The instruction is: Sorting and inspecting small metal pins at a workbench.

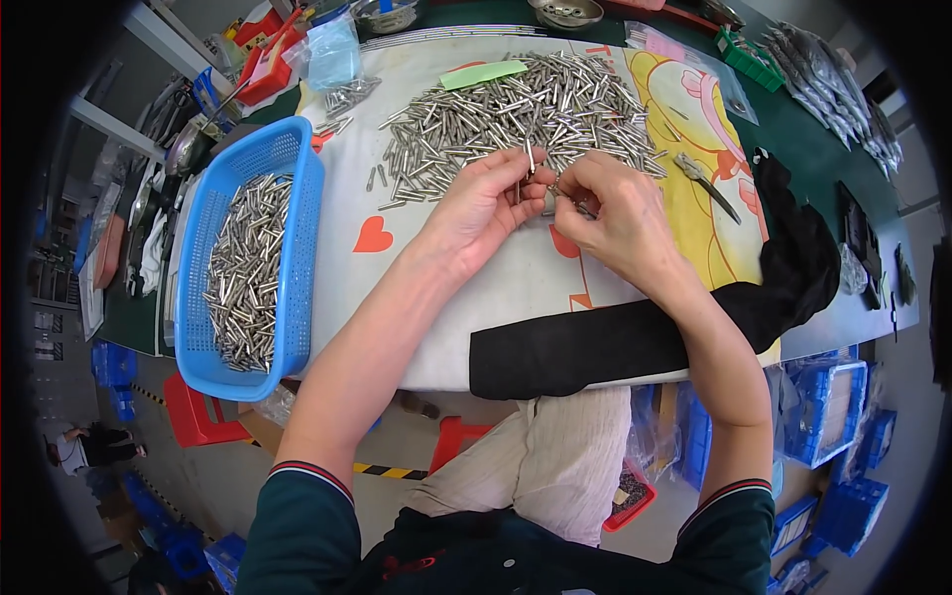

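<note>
Small silvery metal pins lie in a wide loose heap on the patterned cloth, just beyond my hands. My left hand is closed, pinching one metal pin upright between thumb and fingertips. Close beside it, my right hand has its fingers bent and drawn together. Bits of metal show under those fingers, but their exact shape is hidden. A blue plastic basket with many more pins stands left of my left forearm. A light green paper strip rests on the heap.
Pliers lie right of the heap. Black cloth stretches under my right forearm. Clear bags of long metal parts and a green tray sit at the far right. A red bin stands far left; blue crates are below the table.
</note>
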{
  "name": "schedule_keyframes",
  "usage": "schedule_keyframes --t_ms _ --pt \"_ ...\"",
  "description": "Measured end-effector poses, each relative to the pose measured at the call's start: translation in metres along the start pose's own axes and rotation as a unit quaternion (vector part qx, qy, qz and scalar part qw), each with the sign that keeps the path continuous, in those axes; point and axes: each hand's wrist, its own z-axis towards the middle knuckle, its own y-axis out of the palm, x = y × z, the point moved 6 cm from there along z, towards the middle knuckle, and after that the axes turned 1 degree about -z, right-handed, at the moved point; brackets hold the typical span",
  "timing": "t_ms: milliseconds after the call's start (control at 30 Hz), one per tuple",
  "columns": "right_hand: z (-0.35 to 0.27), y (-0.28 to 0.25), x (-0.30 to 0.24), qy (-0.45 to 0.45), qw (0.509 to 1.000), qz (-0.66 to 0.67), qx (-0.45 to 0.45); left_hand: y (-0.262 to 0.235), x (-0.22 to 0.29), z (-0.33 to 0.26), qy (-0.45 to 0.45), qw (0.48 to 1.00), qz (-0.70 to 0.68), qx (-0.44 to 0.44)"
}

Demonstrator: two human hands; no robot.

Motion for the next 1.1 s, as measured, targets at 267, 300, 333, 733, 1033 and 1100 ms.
schedule_keyframes --t_ms 267,300,333,733,1033,1100 --pt "0.0 0.007 0.014 0.098 0.979 0.175 -0.028 0.007 0.001 -0.004 0.018 0.995 0.071 0.067" --pt "0.001 0.007 0.015 0.098 0.979 0.175 -0.027 0.01 0.001 -0.004 0.02 0.993 0.101 0.065" --pt "0.001 0.007 0.016 0.109 0.977 0.179 -0.027 0.012 0.001 -0.005 0.022 0.989 0.132 0.064" --pt "0.002 0.008 0.02 0.132 0.973 0.185 -0.038 0.02 -0.001 -0.008 0.036 0.974 0.217 0.049" --pt "0.001 0.007 0.019 0.133 0.973 0.185 -0.036 0.018 -0.001 -0.008 0.041 0.973 0.221 0.051" --pt "0.001 0.008 0.019 0.134 0.972 0.19 -0.038 0.018 -0.001 -0.008 0.04 0.973 0.22 0.05"
